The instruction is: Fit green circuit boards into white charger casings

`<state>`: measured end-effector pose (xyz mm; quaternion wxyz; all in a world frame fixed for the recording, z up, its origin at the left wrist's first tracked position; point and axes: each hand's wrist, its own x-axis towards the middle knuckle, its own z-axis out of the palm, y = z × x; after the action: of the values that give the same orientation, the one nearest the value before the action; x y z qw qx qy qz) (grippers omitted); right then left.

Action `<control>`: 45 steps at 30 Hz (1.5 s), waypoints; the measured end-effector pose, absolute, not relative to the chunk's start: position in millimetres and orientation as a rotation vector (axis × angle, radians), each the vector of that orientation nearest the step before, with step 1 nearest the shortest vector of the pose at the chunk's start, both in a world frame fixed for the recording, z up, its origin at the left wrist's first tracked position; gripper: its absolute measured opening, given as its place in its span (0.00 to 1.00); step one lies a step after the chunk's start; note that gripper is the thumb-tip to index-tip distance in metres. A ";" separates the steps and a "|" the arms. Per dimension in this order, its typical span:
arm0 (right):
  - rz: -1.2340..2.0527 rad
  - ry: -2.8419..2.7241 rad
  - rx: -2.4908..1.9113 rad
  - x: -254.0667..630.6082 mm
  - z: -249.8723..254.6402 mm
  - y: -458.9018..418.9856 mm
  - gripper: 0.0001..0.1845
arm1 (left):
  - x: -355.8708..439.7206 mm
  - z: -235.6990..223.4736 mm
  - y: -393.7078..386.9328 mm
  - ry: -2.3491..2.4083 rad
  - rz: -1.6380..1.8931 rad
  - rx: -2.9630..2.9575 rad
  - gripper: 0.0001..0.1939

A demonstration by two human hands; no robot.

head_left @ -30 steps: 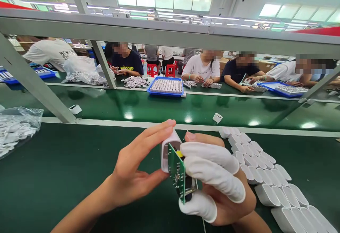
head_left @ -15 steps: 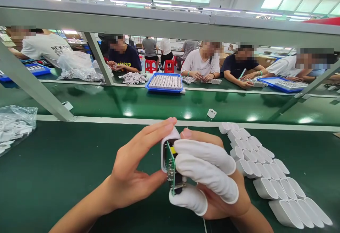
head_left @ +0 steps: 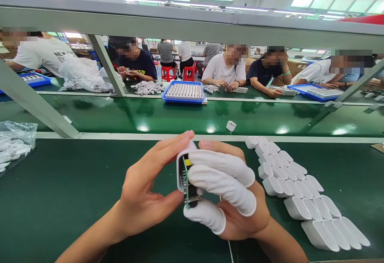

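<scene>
My left hand grips a small white plastic shell between thumb and fingers, over the green bench. My right hand, with white finger cots on three fingers, pinches a green circuit board that sits mostly inside the open end of the shell. A yellow part on the board shows near the top. Both hands meet at the shell, close in front of me.
Several rows of empty white shells lie at the right. A clear bag of white parts lies at the left. Single shells ride the green conveyor behind a grey frame. Several people work opposite, by blue trays.
The circuit board has gone deeper into the white shell, with less green showing. Both hands drifted slightly left and up in view. The single shells on the conveyor moved left.
</scene>
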<state>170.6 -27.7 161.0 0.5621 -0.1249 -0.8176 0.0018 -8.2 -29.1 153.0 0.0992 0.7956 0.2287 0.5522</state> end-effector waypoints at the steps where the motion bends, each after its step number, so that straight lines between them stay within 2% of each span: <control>1: 0.002 -1.910 -0.298 169.3 159.7 -25.4 0.13 | -8.4 151.8 -28.2 0.669 1.639 2.351 0.32; 5: 0.195 -1.842 -0.347 164.8 152.2 -16.1 0.15 | -7.4 145.6 -19.6 0.690 1.667 2.311 0.35; 9: 0.944 -1.666 -0.422 162.8 148.3 -11.9 0.32 | -4.7 142.0 -7.4 0.749 1.736 2.354 0.32; 11: 1.301 -1.553 -0.428 162.0 148.5 -11.5 0.35 | -3.7 141.9 -3.2 0.719 1.823 2.477 0.30; 13: 1.453 -1.496 -0.420 160.8 148.7 -11.1 0.34 | -2.9 142.3 -1.2 0.711 1.898 2.605 0.29; 18: 1.304 -1.447 -0.444 156.7 145.2 -7.7 0.26 | 0.2 141.7 -3.2 0.782 1.948 2.757 0.25; 21: 1.173 -1.504 -0.475 155.9 140.8 -6.4 0.26 | 1.1 140.7 -5.2 0.874 1.963 2.714 0.25; 26: 0.537 -1.667 -0.446 153.9 132.1 -10.7 0.31 | 0.0 136.3 -6.5 0.889 2.099 2.423 0.31; 28: 0.340 -1.693 -0.386 150.8 130.0 -12.9 0.28 | 1.5 133.2 -5.8 0.851 2.163 2.314 0.32; 31: 0.196 -1.703 -0.338 145.1 128.5 -15.2 0.24 | 7.7 128.5 -3.9 0.809 2.245 2.151 0.29; 36: 0.111 -1.712 -0.367 141.0 123.1 -14.4 0.24 | 20.9 122.4 -3.4 0.754 2.365 1.989 0.19; 41: 0.230 -1.674 -0.356 143.1 121.0 -5.0 0.23 | 22.0 115.9 -4.3 0.856 2.294 2.063 0.29; 45: 0.414 -1.776 -0.383 146.4 126.7 1.0 0.19 | 18.9 113.0 -0.9 0.932 2.225 2.125 0.31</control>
<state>146.4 1.0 126.7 0.5964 -0.1649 -0.7650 0.1785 18.9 -0.9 113.0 -0.0369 0.6606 0.2897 0.6916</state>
